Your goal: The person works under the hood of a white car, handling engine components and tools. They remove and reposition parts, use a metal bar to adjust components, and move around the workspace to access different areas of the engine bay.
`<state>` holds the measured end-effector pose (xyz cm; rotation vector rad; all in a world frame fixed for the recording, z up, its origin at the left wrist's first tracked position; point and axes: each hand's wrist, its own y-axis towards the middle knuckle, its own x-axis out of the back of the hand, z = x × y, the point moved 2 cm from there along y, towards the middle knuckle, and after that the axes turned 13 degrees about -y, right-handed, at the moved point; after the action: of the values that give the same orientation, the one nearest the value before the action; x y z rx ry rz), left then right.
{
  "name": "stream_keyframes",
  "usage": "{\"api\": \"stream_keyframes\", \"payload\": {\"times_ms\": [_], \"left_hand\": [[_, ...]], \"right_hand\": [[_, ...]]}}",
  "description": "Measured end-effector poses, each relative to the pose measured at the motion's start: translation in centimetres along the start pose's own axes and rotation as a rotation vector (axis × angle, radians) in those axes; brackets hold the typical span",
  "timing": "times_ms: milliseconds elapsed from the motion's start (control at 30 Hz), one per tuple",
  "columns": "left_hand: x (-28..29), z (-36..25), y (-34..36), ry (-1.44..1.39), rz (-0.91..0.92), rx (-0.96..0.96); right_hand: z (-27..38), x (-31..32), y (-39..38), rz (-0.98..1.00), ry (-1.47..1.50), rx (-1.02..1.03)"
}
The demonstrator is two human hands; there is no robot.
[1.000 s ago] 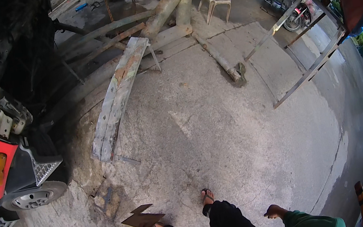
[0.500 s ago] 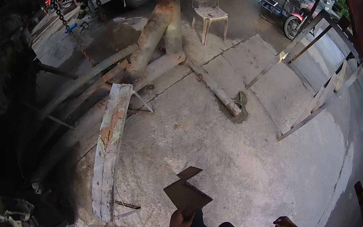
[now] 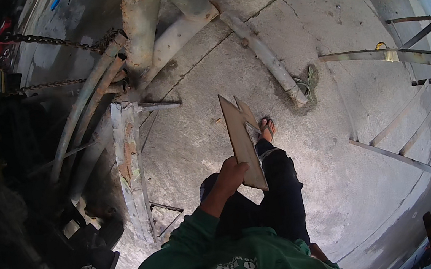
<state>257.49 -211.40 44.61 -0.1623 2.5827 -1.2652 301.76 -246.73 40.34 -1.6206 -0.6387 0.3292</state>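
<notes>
A flat brown plate (image 3: 239,136) with a notched, zigzag outline is in my left hand (image 3: 232,176). My fingers and thumb grip its lower left edge, and it stands up in front of my legs, tilted to the left. My right hand (image 3: 318,253) hangs low by my right side. Only a small part of it shows past the green shirt, and its fingers are hidden.
A worn bench (image 3: 132,174) on metal legs stands to my left. Ahead are thick rusty pipes (image 3: 146,22) and a loose pipe (image 3: 265,60) on concrete. Metal framing (image 3: 414,160) lies at right; chains (image 3: 56,41) hang at far left. My sandalled foot (image 3: 266,128) is forward.
My left hand has raised the plate and turned it more upright. My view has tipped downward, showing my shirt and legs. My right hand has gone mostly behind the shirt.
</notes>
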Motion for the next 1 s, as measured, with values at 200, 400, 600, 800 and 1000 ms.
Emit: {"api": "stream_keyframes", "payload": {"times_ms": [200,400,600,800,1000], "left_hand": [[-2.9,-13.6,14.5,0.257,0.013,-0.107],[-4.4,-27.0,29.4,0.174,0.09,-0.061],[-5.7,-40.8,41.3,-0.172,0.023,0.03],[-6.6,-52.7,50.0,-0.352,-0.098,0.016],[-1.5,-62.6,57.7,-0.663,-0.265,0.008]], "right_hand": [[25.6,17.0,-3.5,-0.12,0.318,0.251],[43.2,26.6,-5.9,-0.275,0.391,0.295],[49.5,30.2,0.1,-0.307,0.351,0.095],[60.4,33.1,0.3,-0.137,0.321,-0.026],[75.0,45.8,1.9,-0.074,0.186,-0.015]]}}
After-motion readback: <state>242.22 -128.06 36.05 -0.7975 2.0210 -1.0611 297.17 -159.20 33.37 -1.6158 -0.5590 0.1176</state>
